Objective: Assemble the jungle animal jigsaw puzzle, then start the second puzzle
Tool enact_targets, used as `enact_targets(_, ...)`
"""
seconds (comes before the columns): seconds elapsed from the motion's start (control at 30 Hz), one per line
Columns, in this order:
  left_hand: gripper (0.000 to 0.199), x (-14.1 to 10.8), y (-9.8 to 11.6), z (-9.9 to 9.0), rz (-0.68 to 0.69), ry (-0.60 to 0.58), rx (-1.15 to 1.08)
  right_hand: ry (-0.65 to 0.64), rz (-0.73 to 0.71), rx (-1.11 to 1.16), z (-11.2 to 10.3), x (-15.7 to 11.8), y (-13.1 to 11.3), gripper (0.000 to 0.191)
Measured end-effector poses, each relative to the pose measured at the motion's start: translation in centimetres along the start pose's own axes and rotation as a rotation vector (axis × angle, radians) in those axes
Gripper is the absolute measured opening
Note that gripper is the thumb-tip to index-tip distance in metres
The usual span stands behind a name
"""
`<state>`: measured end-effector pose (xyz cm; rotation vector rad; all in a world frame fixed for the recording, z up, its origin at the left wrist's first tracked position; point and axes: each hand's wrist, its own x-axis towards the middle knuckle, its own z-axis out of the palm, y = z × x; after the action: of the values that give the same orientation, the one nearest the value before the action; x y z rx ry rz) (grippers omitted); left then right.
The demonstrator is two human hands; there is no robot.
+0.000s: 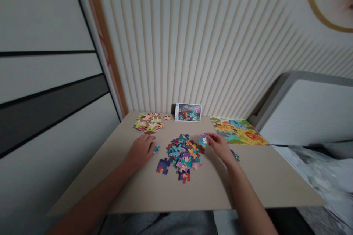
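Note:
A heap of dark, multicoloured puzzle pieces (183,154) lies in the middle of the table, with a blue and red piece (163,166) at its lower left and another (184,176) at its front. My left hand (142,149) rests left of the heap, fingers bent over a small teal piece (156,149) that is partly covered. To the right of the heap, my right hand (216,143) pinches a purple and teal piece (203,139) between thumb and fingers. Another dark piece (235,155) shows beside my right wrist, partly hidden by it.
A picture card (189,113) leans upright at the back of the table (149,194). Yellow-green and brown pieces (149,122) are piled at the back left. An assembled animal puzzle (238,131) lies at the back right. Clear plastic wrapping (317,169) lies beyond the right edge.

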<state>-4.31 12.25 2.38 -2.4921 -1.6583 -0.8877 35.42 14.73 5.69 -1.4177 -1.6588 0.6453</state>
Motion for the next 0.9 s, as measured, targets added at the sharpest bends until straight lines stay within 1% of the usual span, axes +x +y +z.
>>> enact_targets(0.07, 0.028, -0.1, 0.2, -0.1, 0.033, -0.005, -0.013, 0.100, 0.016, -0.149, -1.2, 0.0, 0.9, 0.036)
enact_targets(0.17, 0.025, -0.2, 1.0, 0.0, 0.084, -0.023, -0.038, 0.194, 0.075, -0.273, -2.6, -0.4, 2.0, 0.025)
enact_targets(0.23, 0.025, -0.2, 1.6, 0.1, 0.111, -0.030, -0.055, 0.256, 0.089, -0.369, -2.7, -0.7, 2.2, 0.020)
enact_targets(0.27, 0.025, -0.3, 1.9, 0.1, 0.122, -0.033, -0.063, 0.264, 0.074, -0.424, -2.4, -0.8, 2.1, 0.021)
enact_targets(0.3, 0.025, -0.3, 2.2, 0.1, 0.132, -0.036, -0.074, 0.240, 0.042, -0.475, -2.0, -0.8, 1.9, 0.023)
enact_targets(0.33, 0.025, -0.3, 2.4, 0.1, 0.139, -0.040, -0.087, 0.182, -0.005, -0.514, -1.3, -0.9, 1.6, 0.026)
enact_targets(0.43, 0.025, 0.2, 3.0, 0.2, 0.150, -0.058, -0.121, -0.112, -0.161, -0.523, 1.3, -1.0, 0.2, 0.033)
enact_targets(0.47, 0.026, 0.5, 3.2, 0.2, 0.151, -0.066, -0.128, -0.185, -0.191, -0.511, 2.1, -1.0, -0.2, 0.035)
enact_targets(0.5, 0.026, 0.9, 3.4, 0.3, 0.153, -0.074, -0.132, -0.228, -0.207, -0.505, 2.8, -1.1, -0.6, 0.037)
enact_targets(0.53, 0.028, 1.5, 3.6, 0.4, 0.155, -0.084, -0.133, -0.248, -0.212, -0.501, 3.4, -1.2, -0.8, 0.037)
enact_targets(0.6, 0.031, 2.8, 4.1, 0.9, 0.155, -0.108, -0.139, -0.238, -0.202, -0.468, 4.1, -1.3, -1.0, 0.035)
enact_targets(0.67, 0.034, 4.1, 4.7, 1.6, 0.142, -0.130, -0.149, -0.206, -0.175, -0.378, 4.4, -1.4, -0.7, 0.033)
enact_targets(0.73, 0.037, 5.1, 5.1, 2.5, 0.121, -0.147, -0.164, -0.180, -0.137, -0.242, 4.4, -1.6, -0.4, 0.031)
enact_targets(0.83, 0.034, 5.5, 5.4, 3.6, 0.105, -0.165, -0.202, -0.180, -0.072, -0.040, 4.4, -1.7, -0.2, 0.031)
enact_targets(0.9, 0.033, 5.3, 5.4, 4.0, 0.098, -0.171, -0.232, -0.193, -0.041, 0.021, 4.5, -1.8, -0.3, 0.032)
